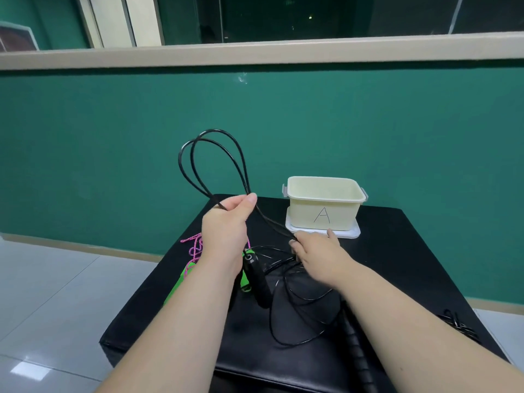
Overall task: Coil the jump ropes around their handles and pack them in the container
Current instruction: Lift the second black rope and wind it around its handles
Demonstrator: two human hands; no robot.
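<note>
Soft, even light from overhead, a touch dim. One white glare patch sits on the floor tiles at lower left. The window is dark. The wide lens bows the ledge. On the table the black jump rope nearly melts into the black top; detail's slightly soft.

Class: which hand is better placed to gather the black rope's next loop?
Likely the right hand: it pinches the black rope leading to the slack on the table; the left hand grips the raised loops.
</note>
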